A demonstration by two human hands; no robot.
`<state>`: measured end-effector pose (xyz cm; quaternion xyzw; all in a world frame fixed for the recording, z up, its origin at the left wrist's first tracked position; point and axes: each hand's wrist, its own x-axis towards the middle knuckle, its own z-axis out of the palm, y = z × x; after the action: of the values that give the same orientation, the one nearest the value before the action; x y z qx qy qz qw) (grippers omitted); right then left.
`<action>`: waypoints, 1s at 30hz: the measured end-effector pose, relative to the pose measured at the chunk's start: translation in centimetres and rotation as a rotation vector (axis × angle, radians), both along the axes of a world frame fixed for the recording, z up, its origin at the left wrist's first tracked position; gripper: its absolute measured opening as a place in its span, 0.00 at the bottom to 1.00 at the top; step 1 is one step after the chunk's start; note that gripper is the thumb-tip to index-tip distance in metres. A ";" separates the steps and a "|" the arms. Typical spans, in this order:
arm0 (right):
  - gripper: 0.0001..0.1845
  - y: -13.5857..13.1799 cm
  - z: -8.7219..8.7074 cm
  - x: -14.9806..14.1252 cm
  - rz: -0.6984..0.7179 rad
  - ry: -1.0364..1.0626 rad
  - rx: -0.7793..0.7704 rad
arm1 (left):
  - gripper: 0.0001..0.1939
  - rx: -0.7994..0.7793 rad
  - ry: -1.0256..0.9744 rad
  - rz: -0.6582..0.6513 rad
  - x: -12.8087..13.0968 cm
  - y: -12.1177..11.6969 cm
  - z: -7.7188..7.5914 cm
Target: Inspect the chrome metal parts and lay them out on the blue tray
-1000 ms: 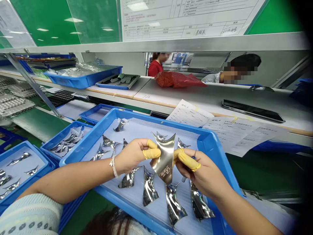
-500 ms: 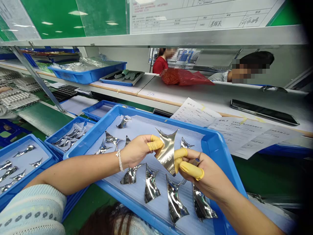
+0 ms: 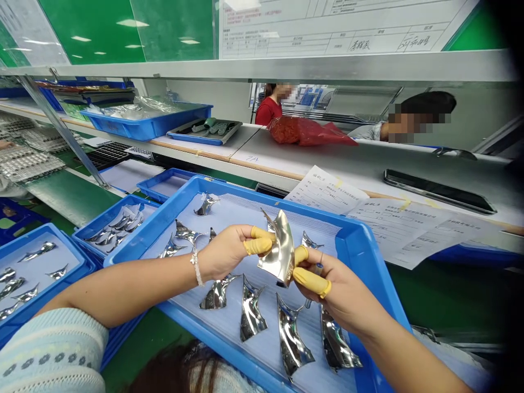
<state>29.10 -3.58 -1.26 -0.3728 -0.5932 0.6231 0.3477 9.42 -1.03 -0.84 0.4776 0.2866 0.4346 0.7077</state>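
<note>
Between my hands is a shiny curved metal part [image 3: 280,248] with pointed corners, tilted above the tray. My left hand [image 3: 235,248], with yellow finger cots, pinches its left edge. From the right, my right hand [image 3: 327,278] grips the lower right edge between cot-covered fingers. A slim pen-like tool with a blue end [image 3: 319,268] also sits in my right hand. Below lies a large blue tray [image 3: 370,267] lined with white ribbed sheeting. Similar mirror-bright metal parts [image 3: 252,311] rest spaced apart in it, some partly hidden by my hands.
Smaller blue trays with metal parts [image 3: 41,278] stand at the left. Paper forms [image 3: 393,224] hang at the shelf edge, near a phone [image 3: 440,191]. A red plastic bag [image 3: 307,131] lies on the shelf. Two people are beyond it.
The metal part has been turned in my fingers, so its curved side and edge now show instead of the flat marked face. Both hands keep hold of it.
</note>
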 end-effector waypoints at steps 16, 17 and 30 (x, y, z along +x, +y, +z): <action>0.13 -0.2 0.7 0.0 -0.034 -0.187 0.288 | 0.16 0.166 0.081 -0.023 -0.2 0.1 -0.3; 0.13 -0.2 0.8 0.0 -0.038 -0.234 0.340 | 0.16 0.165 0.097 -0.025 -0.2 0.1 -0.2; 0.13 -0.2 0.8 0.4 -0.045 -0.312 0.423 | 0.16 0.274 0.218 0.002 -0.7 -0.1 0.2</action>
<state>29.46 -3.75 -0.42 -0.3965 -0.7481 0.4124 0.3362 8.75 -1.09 -0.67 0.6135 0.3004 0.4160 0.6002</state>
